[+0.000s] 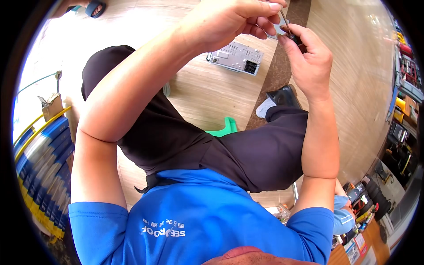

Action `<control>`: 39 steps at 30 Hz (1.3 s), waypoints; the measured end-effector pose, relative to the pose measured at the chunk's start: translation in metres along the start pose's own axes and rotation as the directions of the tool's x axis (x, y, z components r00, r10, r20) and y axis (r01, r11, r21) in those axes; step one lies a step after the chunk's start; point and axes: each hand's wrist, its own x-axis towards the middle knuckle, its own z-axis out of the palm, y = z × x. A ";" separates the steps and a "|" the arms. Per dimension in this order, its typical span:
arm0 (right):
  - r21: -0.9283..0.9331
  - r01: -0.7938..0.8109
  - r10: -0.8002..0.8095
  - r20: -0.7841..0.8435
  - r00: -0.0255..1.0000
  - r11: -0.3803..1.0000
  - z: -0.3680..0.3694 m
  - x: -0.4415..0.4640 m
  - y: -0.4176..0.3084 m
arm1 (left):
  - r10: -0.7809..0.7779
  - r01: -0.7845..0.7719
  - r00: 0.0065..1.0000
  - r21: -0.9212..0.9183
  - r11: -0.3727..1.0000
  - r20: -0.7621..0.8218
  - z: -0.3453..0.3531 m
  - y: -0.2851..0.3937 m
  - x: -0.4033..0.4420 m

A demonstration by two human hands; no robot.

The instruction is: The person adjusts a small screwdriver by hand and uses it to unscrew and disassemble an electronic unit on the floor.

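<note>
At far left a row of blue packs [46,152] with yellow lower ends fans along the edge, and a brown carton [53,107] sits above them. Further right, near the top, a dark sandal [94,9] is worn on another person's foot. The wearer's dark trousers [265,152] spread to both sides, knees apart, below a blue shirt [190,207]. Between the legs, on the wood-pattern floor [198,101], lies a grey metal box [236,57], its long axis running from upper left to lower right with a slight slant; a black socket [250,66] sits at its lower right end. A green stool [227,127] shows nearer the body.

Above and beyond the box, the left grip [256,17] is raised with fingers bent; whether it grasps anything, I cannot tell. A grey piece [279,29], mostly hidden, shows between the two hands. Just right of it is the screwdriver [286,23], its thin shaft pointing up and slightly left, away from the body, toward the left fingers. The right grip [311,55] pinches its dark handle between thumb and fingers. Below stands a black shoe [285,95]. At far right are crowded shelves [406,66], and lower down, another person [342,216] in light blue.
</note>
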 end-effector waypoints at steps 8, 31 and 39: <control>-0.032 0.025 -0.024 0.013 1.000 0.999 -0.001 0.001 -0.001 | 0.000 -0.001 1.000 -0.094 0.996 -0.010 -0.002 -0.001 0.000; -0.064 0.018 -0.023 -0.079 0.997 0.998 -0.011 0.005 0.006 | -0.041 0.027 0.982 -0.077 0.997 -0.185 -0.002 0.000 0.001; -0.099 0.025 -0.038 -0.124 0.992 0.995 -0.019 0.008 0.011 | -0.041 0.027 0.980 -0.073 0.997 -0.192 -0.001 0.000 0.000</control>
